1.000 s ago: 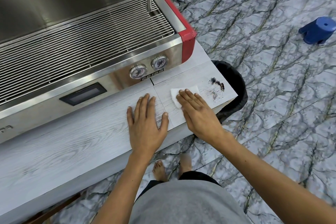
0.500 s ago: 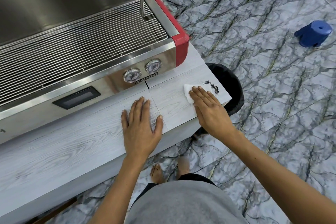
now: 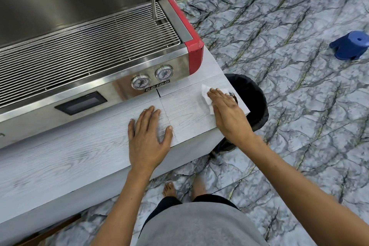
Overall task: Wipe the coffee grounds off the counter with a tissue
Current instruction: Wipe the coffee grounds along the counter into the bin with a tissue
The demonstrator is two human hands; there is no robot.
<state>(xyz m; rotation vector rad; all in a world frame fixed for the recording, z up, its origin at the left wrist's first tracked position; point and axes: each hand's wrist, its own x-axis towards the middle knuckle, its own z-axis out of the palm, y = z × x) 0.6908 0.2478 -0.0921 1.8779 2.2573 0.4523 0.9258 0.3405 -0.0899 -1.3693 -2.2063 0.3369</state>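
Inspector: The tissue (image 3: pixel 206 96) is pressed flat under the right hand (image 3: pixel 227 112), fingers straight; the coffee grounds (image 3: pixel 234 96) are gathered just beside it at the counter (image 3: pixel 83 158) corner.

Assessor: Progress?

Inspector: Judged nearly done. The bin (image 3: pixel 257 102) is seen below that edge. The left hand (image 3: pixel 148 136) is laid flat, holding nothing.

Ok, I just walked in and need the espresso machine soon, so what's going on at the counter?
A person is wiping spilled coffee grounds off the counter in front of the espresso machine. Their right hand presses a white tissue flat with straight fingers, at the counter's right end. A small dark pile of grounds sits at the very edge, above a black bin on the floor. The left hand rests flat on the counter, holding nothing.
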